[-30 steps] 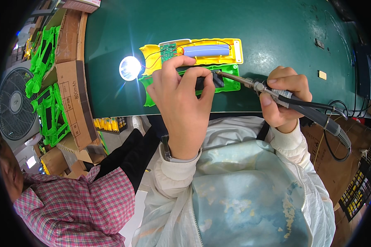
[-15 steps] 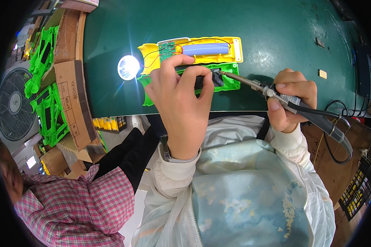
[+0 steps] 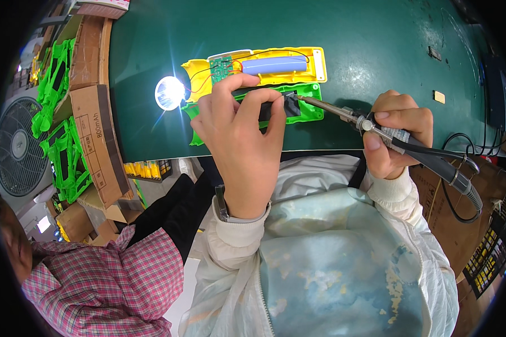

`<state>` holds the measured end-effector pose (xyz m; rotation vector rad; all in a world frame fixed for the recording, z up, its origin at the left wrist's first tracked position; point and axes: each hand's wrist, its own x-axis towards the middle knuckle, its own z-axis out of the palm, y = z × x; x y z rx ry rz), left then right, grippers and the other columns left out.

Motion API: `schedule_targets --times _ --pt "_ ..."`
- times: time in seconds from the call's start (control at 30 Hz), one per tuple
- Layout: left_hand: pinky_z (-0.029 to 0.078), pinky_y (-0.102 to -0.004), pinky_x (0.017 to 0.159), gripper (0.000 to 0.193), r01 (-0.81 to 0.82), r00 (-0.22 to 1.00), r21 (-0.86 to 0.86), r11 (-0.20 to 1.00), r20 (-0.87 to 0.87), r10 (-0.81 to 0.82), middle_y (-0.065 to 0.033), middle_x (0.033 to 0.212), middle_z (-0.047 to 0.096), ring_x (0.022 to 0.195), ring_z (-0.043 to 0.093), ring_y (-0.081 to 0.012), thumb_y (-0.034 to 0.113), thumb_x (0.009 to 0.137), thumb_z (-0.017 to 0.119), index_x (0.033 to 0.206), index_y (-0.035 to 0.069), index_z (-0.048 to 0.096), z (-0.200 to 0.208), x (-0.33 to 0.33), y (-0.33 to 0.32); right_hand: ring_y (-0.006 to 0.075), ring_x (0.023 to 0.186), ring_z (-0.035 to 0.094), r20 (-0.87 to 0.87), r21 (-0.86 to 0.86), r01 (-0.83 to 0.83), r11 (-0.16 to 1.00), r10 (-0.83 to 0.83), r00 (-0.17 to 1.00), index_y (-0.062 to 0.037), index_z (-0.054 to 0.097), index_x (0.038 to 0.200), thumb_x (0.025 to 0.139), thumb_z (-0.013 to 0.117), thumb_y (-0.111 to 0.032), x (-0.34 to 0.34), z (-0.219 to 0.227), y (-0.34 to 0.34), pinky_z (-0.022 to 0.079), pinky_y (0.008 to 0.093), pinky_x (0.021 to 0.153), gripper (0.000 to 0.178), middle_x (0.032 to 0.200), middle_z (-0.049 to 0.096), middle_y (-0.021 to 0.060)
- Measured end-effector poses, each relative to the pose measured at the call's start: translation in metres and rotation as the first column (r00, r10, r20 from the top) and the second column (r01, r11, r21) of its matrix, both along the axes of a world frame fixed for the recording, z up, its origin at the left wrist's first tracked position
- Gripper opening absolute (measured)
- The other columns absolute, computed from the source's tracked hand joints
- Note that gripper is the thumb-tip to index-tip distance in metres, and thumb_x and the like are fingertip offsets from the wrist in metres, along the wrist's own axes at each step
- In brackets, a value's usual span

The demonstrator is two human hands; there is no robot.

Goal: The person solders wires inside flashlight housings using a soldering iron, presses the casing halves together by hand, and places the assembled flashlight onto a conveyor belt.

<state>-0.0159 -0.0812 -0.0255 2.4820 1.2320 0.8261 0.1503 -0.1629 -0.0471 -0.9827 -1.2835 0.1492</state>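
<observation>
While right hand (image 3: 405,119) grips soldering iron (image 3: 351,115), left hand (image 3: 243,137) pinching, object unclear, table edge (image 3: 320,150) near, roomy tabletop (image 3: 371,39) beyond.

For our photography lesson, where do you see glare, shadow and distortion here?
Head view: the lamp glares white with thin rays; a pale sheen marks the table, with a soft shadow beside the right hand; head view, left side: the fan looks narrowed near the dark, rounded rim, likely lens distortion.

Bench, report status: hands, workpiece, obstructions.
Right hand gripping soldering iron, tip close to black panel in green shell. Left hand hiding part of shell, its hold unclear. Nothing seen blocking iron.
</observation>
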Motion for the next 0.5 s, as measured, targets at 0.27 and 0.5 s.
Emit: schedule_targets --times 0.27,0.5 --pt "0.030 -0.0358 0.071 0.015 0.002 1.000 -0.001 1.000 0.008 -0.002 0.0036 0.097 0.052 0.084 0.046 -0.0210 0.010 0.069 0.070 0.079 0.013 0.060 -0.0010 -0.0010 0.0012 0.0132 0.047 0.046 0.008 -0.003 -0.006 1.000 0.006 1.000 0.0012 0.049 0.083 0.058 0.063 -0.001 0.0001 -0.0002 0.0003 0.035 0.0249 0.043 0.028 0.066 0.054 0.0110" --pt "0.032 -0.0355 0.074 0.018 0.022 1.000 -0.001 1.000 0.016 -0.022 0.0035 0.099 0.054 0.084 0.047 -0.0207 0.011 0.069 0.071 0.085 0.014 0.062 0.0075 -0.0081 0.0006 0.0137 0.046 0.045 0.007 -0.001 -0.005 1.000 0.005 1.000 0.0009 0.049 0.083 0.058 0.064 -0.001 0.0002 -0.0004 -0.0004 0.035 0.0251 0.043 0.029 0.066 0.053 0.0114"
